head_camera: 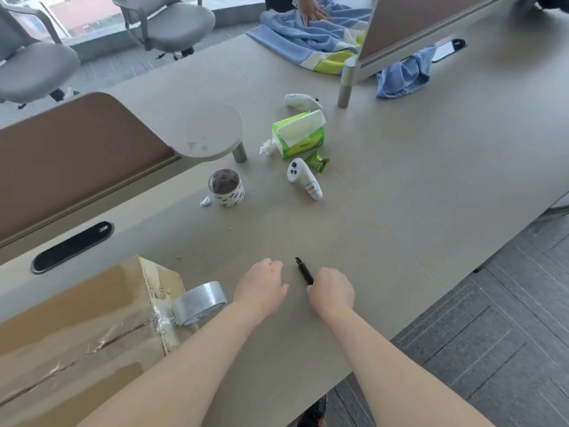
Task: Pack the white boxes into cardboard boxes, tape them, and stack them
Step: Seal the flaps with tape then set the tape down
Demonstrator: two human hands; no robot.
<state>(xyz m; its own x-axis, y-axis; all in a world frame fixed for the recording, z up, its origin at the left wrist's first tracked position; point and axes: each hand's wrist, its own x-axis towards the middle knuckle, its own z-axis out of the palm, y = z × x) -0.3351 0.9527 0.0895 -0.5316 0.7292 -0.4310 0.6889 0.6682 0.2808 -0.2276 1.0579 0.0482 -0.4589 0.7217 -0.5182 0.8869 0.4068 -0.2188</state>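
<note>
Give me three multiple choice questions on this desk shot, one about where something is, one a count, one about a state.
1. Where is the clear tape roll?
A. against the cardboard box
B. beside the tissue pack
C. on a chair

2. How many white controllers lie on the table?
A. one
B. two
C. four

3. What is the right hand doing?
A. lying flat and empty
B. gripping a black cutter
C. holding tissue

Answers: 1 A, the roll hangs at the box's taped corner. 2 B, one controller nearer, another behind the tissues. 3 B, the cutter sticks out of the fist.
</note>
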